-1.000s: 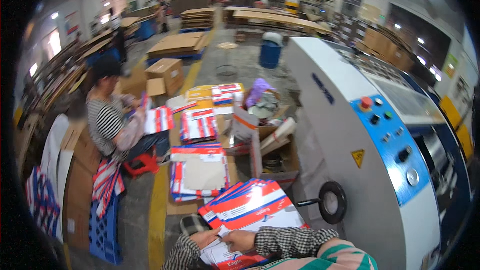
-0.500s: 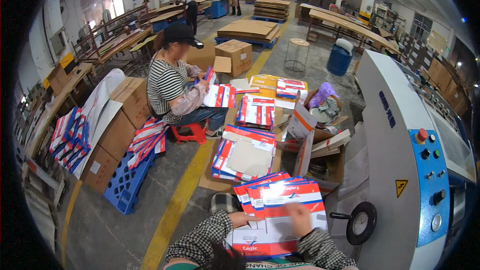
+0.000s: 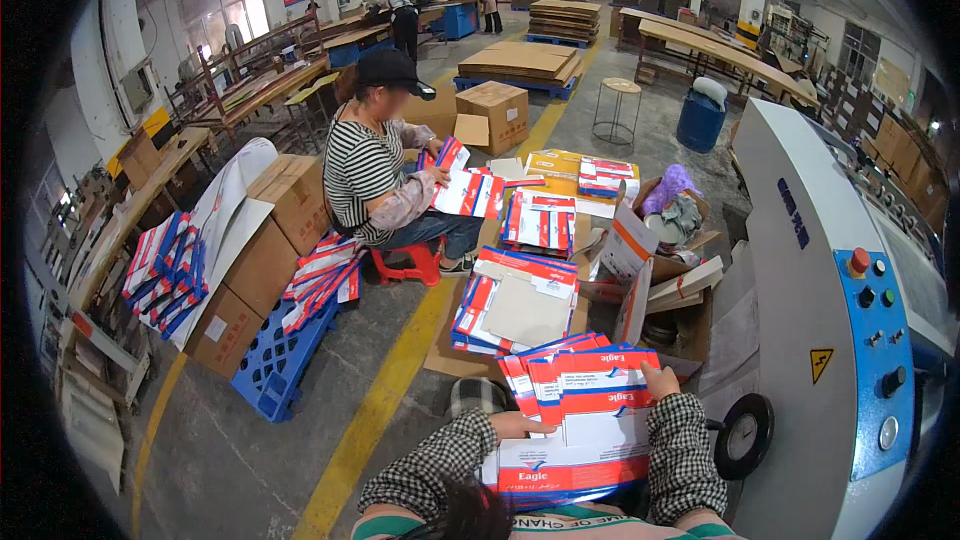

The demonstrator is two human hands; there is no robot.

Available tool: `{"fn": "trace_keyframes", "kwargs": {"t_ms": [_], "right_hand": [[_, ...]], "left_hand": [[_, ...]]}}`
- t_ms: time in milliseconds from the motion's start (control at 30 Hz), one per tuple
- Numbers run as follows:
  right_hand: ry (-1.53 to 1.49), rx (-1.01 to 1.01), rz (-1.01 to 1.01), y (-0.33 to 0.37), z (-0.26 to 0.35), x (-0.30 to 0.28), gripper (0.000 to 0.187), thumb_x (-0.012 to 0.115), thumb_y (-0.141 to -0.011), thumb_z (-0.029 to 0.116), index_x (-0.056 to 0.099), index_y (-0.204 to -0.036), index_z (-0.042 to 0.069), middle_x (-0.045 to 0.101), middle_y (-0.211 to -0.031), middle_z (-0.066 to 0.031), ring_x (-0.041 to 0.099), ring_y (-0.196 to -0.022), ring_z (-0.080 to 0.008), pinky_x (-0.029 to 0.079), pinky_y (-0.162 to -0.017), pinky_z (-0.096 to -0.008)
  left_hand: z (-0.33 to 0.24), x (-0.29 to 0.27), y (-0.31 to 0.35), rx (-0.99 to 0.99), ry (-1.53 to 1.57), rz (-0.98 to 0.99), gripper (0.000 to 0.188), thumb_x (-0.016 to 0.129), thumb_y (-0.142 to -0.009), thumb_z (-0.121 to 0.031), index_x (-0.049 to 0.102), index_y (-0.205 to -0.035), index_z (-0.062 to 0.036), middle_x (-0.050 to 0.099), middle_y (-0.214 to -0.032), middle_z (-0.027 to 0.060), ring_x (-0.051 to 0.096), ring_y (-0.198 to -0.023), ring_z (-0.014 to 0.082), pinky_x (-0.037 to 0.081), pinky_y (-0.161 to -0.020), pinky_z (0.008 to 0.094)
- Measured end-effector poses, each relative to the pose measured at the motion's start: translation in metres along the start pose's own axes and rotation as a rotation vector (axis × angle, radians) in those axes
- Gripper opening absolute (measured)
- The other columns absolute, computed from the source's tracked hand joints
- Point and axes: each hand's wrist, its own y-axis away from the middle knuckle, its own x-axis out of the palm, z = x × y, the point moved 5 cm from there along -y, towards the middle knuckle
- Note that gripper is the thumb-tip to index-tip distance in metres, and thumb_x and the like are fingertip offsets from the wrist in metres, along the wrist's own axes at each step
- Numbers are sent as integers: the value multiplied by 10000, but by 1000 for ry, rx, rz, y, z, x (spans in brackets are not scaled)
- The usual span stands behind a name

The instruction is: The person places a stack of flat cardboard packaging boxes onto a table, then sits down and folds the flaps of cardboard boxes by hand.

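Observation:
On my lap lies a stack of flat printed cartons (image 3: 590, 456) in red, white and blue, with more of them fanned out at its far left. My left hand (image 3: 520, 425) holds the left side of the stack, thumb and fingers at the carton edges. My right hand (image 3: 661, 381) is closed round the far right corner of the top carton. Part of its fingers is hidden behind the carton. Just beyond, another pile of the same cartons (image 3: 480, 292) has a plain grey board (image 3: 525, 310) on top.
Close on my right stands a machine (image 3: 800, 270) with a black handwheel (image 3: 743, 437) and blue control panel (image 3: 880, 340). A seated co-worker (image 3: 375, 160) handles similar cartons ahead left. A blue pallet (image 3: 285, 360) and an open scrap box (image 3: 690, 315) are nearby.
My right hand has moved from above the middle of the cartons to the far right corner and closed on it. My left hand stays at the left side. The whole view has shifted slightly.

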Motion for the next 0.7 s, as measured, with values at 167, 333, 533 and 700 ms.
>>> {"fn": "trace_keyframes", "kwargs": {"t_ms": [167, 333, 533, 700], "right_hand": [[-30, -192, 75, -25, -13, 28, 866, 657, -723, 462, 317, -1273, -114, 450, -1233, -275, 461, -1148, -338, 380, -952, -360], [-331, -82, 232, -2, 9, 28, 637, 713, -704, 313, 486, -1141, -92, 567, -1091, -214, 568, -973, -272, 446, -838, -344], [-951, -350, 414, 58, 45, -30, 375, 662, -756, 104, 522, -1062, -63, 604, -1009, -131, 584, -890, -193, 457, -819, -320], [-851, -519, 557, 124, 37, -71, 427, 668, -714, 70, 518, -1109, 5, 611, -1006, -63, 567, -953, -160, 447, -837, -294]], "left_hand": [[-11, 21, 7, 156, 56, 142, 568, 596, -836, -252, 372, -1295, -4, 449, -1296, 84, 431, -1159, 189, 345, -974, 300], [-20, 13, 18, 121, -61, -17, 566, 602, -831, -217, 369, -1302, -7, 438, -1305, 96, 411, -1175, 201, 302, -1003, 309], [-91, 45, 87, 370, -728, -133, 595, 631, -811, -225, 367, -1298, -8, 433, -1305, 154, 406, -1186, 233, 323, -993, 330], [-75, 50, 105, 504, -736, -173, 588, 672, -775, -167, 397, -1268, -1, 471, -1254, 138, 428, -1145, 217, 335, -988, 340]]}}
